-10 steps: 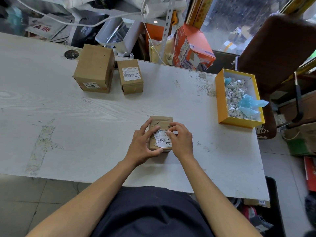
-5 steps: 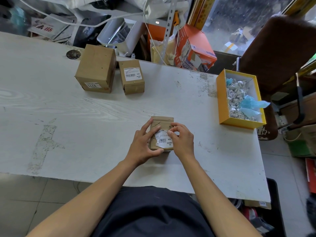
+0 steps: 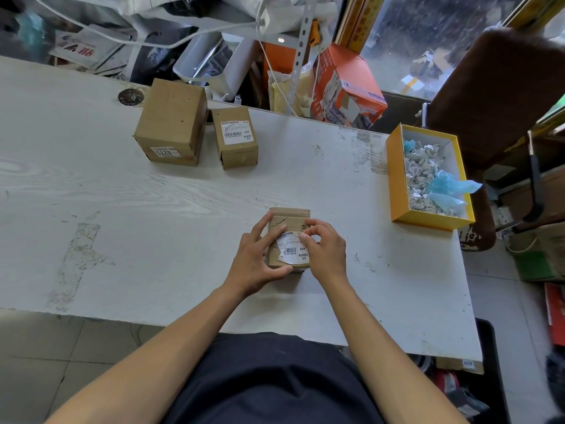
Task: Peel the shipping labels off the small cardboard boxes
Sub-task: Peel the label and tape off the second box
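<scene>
Where torn: label point(image 3: 294, 250) "MXRC 03"

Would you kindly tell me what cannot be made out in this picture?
- Head view: right edge of the label, covered by the right hand.
- Left side of the small box, hidden by the left hand.
- Label print on the far box, too small to read.
</scene>
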A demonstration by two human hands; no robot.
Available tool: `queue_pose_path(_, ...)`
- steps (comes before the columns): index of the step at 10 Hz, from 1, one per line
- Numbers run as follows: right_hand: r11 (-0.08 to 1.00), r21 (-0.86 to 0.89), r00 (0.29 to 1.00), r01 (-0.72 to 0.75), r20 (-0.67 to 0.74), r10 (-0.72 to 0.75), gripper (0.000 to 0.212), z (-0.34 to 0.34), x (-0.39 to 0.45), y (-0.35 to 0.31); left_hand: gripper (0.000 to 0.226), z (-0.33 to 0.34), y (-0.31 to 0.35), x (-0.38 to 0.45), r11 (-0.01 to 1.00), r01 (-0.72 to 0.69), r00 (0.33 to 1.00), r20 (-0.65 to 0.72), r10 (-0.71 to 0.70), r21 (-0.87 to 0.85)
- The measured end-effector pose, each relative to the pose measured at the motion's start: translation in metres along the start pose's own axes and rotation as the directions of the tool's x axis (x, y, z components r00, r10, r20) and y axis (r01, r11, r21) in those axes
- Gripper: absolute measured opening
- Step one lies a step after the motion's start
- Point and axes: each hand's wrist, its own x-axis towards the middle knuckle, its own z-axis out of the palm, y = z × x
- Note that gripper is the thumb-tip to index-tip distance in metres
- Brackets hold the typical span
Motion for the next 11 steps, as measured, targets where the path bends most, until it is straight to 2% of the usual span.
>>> queue_pose_path(11,0.999,0.025,1.0,-0.025,0.008,0.025,0.012,-0.0014,-0.0012,-0.0016,0.089,-0.0017,0.0008,-0.0007,1.0,0.007,1.0,0.017,-0.006,-0.019)
